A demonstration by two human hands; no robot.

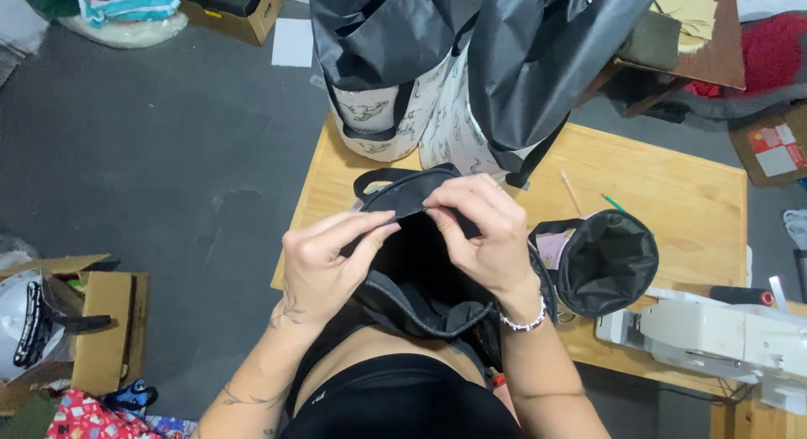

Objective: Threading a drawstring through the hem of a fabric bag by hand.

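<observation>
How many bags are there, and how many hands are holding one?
Bag held open in both hands: 1
Bag lying open on the wooden table: 1
Tall bags with black tops standing at the back: 2
Total bags: 4
Hands on the held bag, left hand and right hand: 2

A dark grey floor [168,153] is spreading under a light wooden table [689,204], with a white sheet of paper [292,42] lying on it. Cardboard boxes [105,330] are sitting at the lower left and another box [239,19] at the top, while a red cushion [773,52] is resting at the upper right.
</observation>
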